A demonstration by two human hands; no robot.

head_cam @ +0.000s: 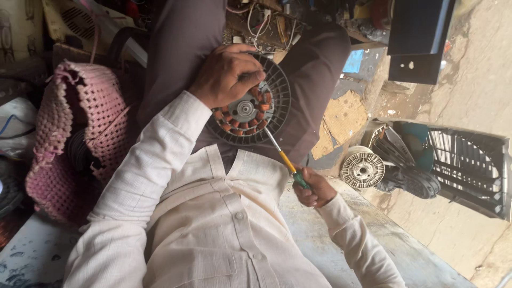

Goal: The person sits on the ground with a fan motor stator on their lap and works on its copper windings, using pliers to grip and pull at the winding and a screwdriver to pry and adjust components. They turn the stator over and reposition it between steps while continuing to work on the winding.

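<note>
This is a cramped repair workshop for electric fans. A fan stator with copper windings [248, 109] is being worked on, a second fan motor [362, 170] lies on the dusty concrete floor [469, 69] to the right beside a dark fan grille [469, 160], and loose wires [258, 21] clutter the far side.

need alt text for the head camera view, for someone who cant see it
A person in a pale shirt holds a round dark fan motor with copper windings on their lap, left hand gripping its top edge, right hand working a yellow-handled screwdriver into it. A pink woven bag lies at left; a second motor sits at right.
</note>
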